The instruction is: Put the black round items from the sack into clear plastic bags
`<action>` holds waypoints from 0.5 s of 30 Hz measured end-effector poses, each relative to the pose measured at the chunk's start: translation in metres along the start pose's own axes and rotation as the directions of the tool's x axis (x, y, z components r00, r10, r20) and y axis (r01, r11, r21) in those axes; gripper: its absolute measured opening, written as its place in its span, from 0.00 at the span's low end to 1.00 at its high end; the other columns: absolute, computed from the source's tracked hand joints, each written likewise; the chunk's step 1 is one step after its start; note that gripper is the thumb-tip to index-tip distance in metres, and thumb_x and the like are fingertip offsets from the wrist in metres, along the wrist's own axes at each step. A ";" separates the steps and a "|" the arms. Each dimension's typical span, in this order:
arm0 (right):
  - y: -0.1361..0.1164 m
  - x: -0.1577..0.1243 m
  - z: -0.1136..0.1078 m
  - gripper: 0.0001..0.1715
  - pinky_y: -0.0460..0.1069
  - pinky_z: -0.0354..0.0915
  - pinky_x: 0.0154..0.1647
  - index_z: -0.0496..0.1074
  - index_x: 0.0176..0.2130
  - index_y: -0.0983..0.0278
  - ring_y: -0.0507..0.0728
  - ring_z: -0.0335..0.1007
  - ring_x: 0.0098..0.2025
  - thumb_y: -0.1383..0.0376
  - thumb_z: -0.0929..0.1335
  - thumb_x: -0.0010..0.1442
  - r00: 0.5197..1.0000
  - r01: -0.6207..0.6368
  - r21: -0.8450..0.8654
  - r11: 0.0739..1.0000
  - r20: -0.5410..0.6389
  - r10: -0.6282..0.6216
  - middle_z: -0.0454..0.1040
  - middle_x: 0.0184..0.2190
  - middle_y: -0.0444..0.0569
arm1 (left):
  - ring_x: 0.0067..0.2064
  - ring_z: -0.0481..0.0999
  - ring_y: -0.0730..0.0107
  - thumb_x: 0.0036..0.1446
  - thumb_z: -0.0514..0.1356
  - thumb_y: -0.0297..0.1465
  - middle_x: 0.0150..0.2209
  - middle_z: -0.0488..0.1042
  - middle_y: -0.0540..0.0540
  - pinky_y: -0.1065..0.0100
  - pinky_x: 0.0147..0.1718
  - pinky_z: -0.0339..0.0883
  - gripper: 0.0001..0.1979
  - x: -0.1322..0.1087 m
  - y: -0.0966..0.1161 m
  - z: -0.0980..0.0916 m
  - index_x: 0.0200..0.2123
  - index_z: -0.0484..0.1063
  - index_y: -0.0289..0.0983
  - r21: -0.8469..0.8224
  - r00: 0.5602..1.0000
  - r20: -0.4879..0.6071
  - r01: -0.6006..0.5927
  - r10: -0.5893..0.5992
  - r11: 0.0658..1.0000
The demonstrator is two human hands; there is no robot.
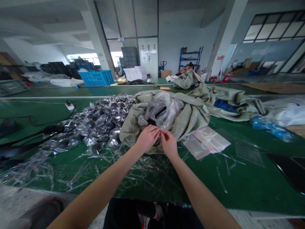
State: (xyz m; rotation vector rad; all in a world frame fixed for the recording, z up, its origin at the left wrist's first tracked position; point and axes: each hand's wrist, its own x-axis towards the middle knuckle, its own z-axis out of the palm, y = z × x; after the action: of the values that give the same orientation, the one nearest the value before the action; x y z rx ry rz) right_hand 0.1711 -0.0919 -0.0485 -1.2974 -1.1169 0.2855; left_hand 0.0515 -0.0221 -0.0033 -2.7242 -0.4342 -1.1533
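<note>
Pinching, fingers of left hand (148, 137) and right hand (168, 143) curled together, perhaps a small dark part (156, 143) beside the woven sack (190, 116).

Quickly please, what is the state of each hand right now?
Left hand: closed, fingers curled on a small dark item.
Right hand: closed, pinching the same item; what it is cannot be told.
</note>
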 end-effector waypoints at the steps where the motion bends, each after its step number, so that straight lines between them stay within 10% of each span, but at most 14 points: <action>1: 0.000 0.000 -0.001 0.13 0.53 0.69 0.45 0.74 0.41 0.64 0.58 0.74 0.39 0.61 0.63 0.61 1.000 0.012 -0.015 1.000 0.002 -0.012 0.78 0.37 0.52 | 0.39 0.72 0.66 0.62 0.54 0.28 0.37 0.76 0.43 0.62 0.43 0.71 0.09 0.000 0.000 0.000 0.37 0.75 0.34 0.015 1.000 0.008 -0.012 0.012 1.000; 11: -0.007 0.000 -0.003 0.12 0.52 0.68 0.42 0.75 0.37 0.64 0.57 0.73 0.37 0.62 0.64 0.61 0.990 0.142 -0.185 0.972 0.017 -0.141 0.78 0.35 0.52 | 0.36 0.72 0.66 0.61 0.54 0.26 0.31 0.74 0.44 0.61 0.42 0.70 0.09 -0.005 -0.002 0.003 0.30 0.72 0.35 0.049 1.000 -0.009 0.006 -0.005 0.999; 15: -0.009 -0.003 0.000 0.12 0.52 0.69 0.41 0.75 0.37 0.64 0.58 0.74 0.36 0.61 0.64 0.61 0.997 0.078 -0.196 0.978 -0.001 -0.079 0.78 0.34 0.52 | 0.36 0.74 0.66 0.57 0.56 0.25 0.31 0.75 0.44 0.62 0.41 0.70 0.07 -0.002 -0.003 0.006 0.29 0.73 0.36 -0.180 0.956 -0.150 0.223 -0.251 0.958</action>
State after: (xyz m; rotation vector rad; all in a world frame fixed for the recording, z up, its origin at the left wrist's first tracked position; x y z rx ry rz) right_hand 0.1662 -0.0966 -0.0421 -1.4217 -1.2085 0.1124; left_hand 0.0531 -0.0178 -0.0093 -2.7302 -0.6883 -1.5339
